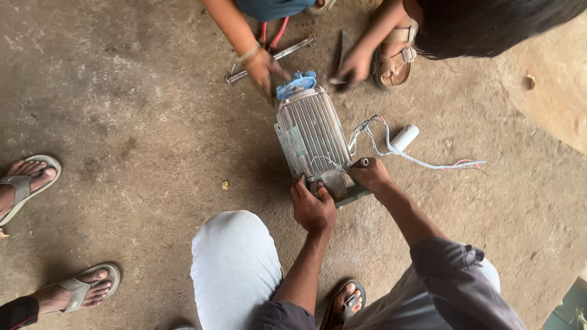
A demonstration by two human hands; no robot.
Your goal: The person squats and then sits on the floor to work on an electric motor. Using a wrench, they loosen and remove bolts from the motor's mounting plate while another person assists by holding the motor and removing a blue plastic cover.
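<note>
Head view: a person squats over an electric motor point(312, 135) that lies on the dirty concrete floor point(134, 104).
Motor: it is grey, with ribs along its side, and it lies in the middle of the floor.
Left hand point(313, 206): it grips the near end of the motor, with fingers curled over the edge.
Right hand point(369, 173): it is at the near right corner of the motor and is closed around a small dark tool point(363, 162). I cannot tell what kind of tool it is.
Blue fan point(297, 83): it sits on the far end of the motor.
Wires point(373, 131): thin, many-coloured wires come out of the right side of the motor and trail away over the floor.
White capacitor point(404, 137): a small white tube, it lies among the wires just right of the motor.
Other person's hands: one hand point(264, 71) touches the far end by the fan, and the other hand point(351, 69) rests on the floor just past the motor.
Long bolt point(272, 58): it lies on the floor beyond the motor.
Sandalled feet point(27, 183): they stand far to the left of the motor.
</note>
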